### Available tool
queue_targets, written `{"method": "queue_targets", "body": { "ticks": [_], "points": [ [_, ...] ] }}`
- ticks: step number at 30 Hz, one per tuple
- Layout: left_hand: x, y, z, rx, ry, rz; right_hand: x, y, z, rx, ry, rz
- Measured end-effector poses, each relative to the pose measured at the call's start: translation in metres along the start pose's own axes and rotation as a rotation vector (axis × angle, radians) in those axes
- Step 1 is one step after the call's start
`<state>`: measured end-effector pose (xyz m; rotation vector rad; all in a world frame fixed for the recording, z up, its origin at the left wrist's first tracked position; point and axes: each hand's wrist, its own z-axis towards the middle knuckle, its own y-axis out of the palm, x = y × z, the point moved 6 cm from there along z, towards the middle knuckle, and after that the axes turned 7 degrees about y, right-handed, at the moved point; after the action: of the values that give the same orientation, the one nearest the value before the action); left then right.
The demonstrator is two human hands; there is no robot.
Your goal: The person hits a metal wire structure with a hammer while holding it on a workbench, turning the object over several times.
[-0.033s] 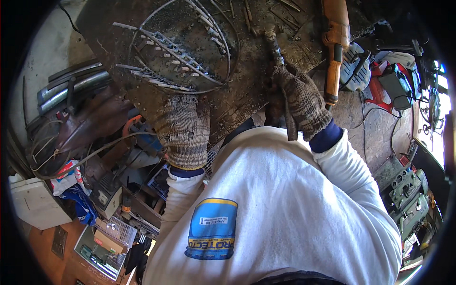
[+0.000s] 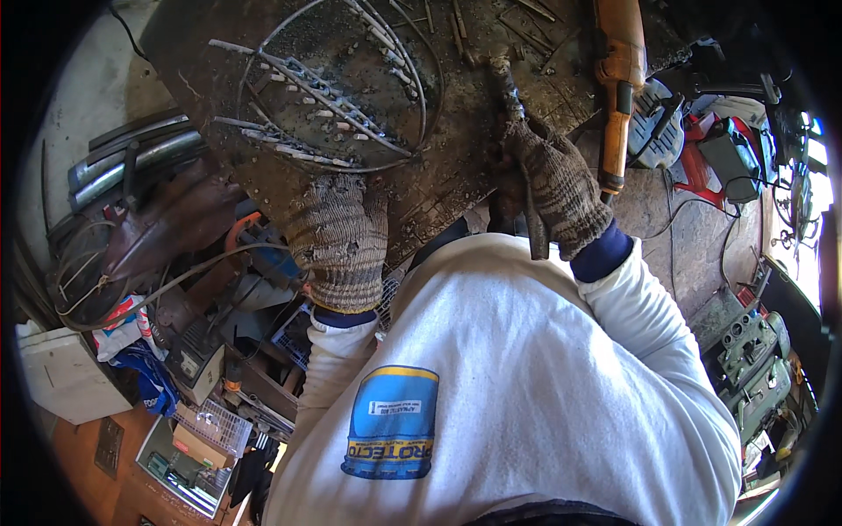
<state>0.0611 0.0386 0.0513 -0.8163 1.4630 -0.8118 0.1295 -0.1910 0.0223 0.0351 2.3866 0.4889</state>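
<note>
My left hand [image 2: 338, 241], in a knitted brown-grey work glove, is at the near edge of the dark metal worktable [image 2: 447, 188], back of the hand up. Its fingertips are hidden, so I cannot tell whether they grip anything. Just beyond it lies a round metal frame [image 2: 423, 105] of bent rod, crossed by rods carrying rows of short pale pieces. My right hand [image 2: 557, 180], gloved alike, is closed around a hammer-like tool [image 2: 510, 96]. The tool's rough, narrow head end points away over the table, and its dark handle end shows below the fist.
An orange power tool [image 2: 621, 61] lies at the table's right side, beside a grey slotted object [image 2: 658, 123]. Thin rods [image 2: 526, 31] are scattered at the far side. Curved metal strips [image 2: 136, 162], a brown sheet [image 2: 167, 223] and a cable are at left. A green machine [image 2: 750, 359] stands at right.
</note>
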Motion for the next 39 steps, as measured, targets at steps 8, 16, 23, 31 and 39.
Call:
{"method": "queue_targets", "body": {
  "ticks": [8,16,23,31,39],
  "points": [
    [0.006,0.006,-0.004,0.337,0.079,-0.218,-0.003,0.004,-0.006,0.048,0.013,-0.039],
    [0.020,0.012,-0.012,-0.016,-0.201,0.665,-0.012,0.030,-0.022,-0.216,-0.024,0.184],
    [0.021,0.021,-0.007,0.053,-0.085,0.933,-0.006,0.054,-0.018,-0.233,-0.037,0.095],
    [0.023,0.013,-0.007,0.060,-0.022,0.732,-0.018,0.051,-0.032,-0.122,-0.207,0.422],
    [0.023,0.011,-0.009,0.085,-0.049,0.827,-0.015,0.037,-0.020,-0.055,-0.135,0.268]
  ]
}}
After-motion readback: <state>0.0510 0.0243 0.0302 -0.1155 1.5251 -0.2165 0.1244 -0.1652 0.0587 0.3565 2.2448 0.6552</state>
